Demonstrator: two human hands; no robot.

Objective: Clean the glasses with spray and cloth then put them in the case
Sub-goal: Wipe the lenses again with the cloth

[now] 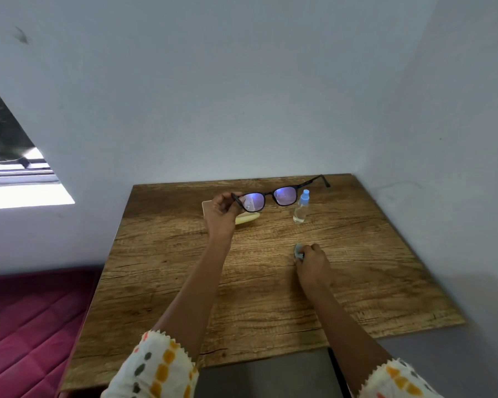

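Black-framed glasses (270, 196) with purple-tinted lenses hang in the air above the far part of the wooden table (357, 268). My left hand (222, 209) grips them at the left temple hinge, arms unfolded. My right hand (311, 261) rests low on the table, its fingers curled round a small light-blue cloth (298, 250). A clear spray bottle (302, 206) with a blue cap stands upright just right of the glasses. A pale yellow case (246, 218) lies behind my left hand, mostly hidden by it.
White walls close off the table at the back and on the right. A red quilted mattress (26, 326) lies to the left, below a window (12, 168). A dark flat object (270, 374) sits at the table's near edge.
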